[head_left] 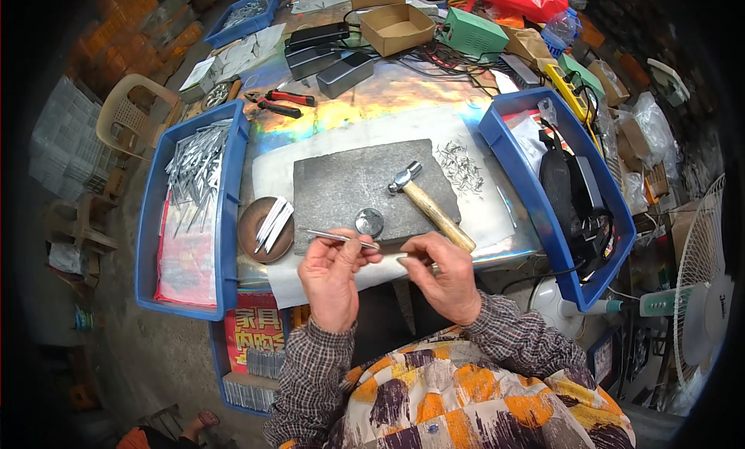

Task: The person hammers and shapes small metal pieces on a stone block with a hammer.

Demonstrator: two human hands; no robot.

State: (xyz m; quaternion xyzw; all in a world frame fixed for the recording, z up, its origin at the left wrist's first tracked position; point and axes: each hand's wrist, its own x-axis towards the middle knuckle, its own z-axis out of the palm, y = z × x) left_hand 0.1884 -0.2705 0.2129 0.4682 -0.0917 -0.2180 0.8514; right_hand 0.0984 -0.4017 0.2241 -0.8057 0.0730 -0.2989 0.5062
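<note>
My left hand [332, 274] is closed around a slim silvery metal piece [330, 235], which points to the left and sticks out past the fingertips. To its right, my right hand [446, 274] has thumb and fingertips pinched close together; whatever they hold is too small to tell. Just beyond the hands lies a grey slab [341, 181] on white sheeting, with a small round dark metal disc [369, 222] near its front edge. A hammer [429, 208] with a wooden handle rests across the slab's right side. Beside my left hand stands a round brown bowl [252, 235] holding several pale slim strips [275, 224].
A blue tray [233, 208] of slim metal pieces [198, 162] stands on the left. Another blue tray [535, 193] at right holds dark items. Small metal bits [462, 168] lie beside the slab. Red-handled pliers [283, 101], an open cardboard box [397, 30] and cables lie farther back. A fan [698, 294] stands far right.
</note>
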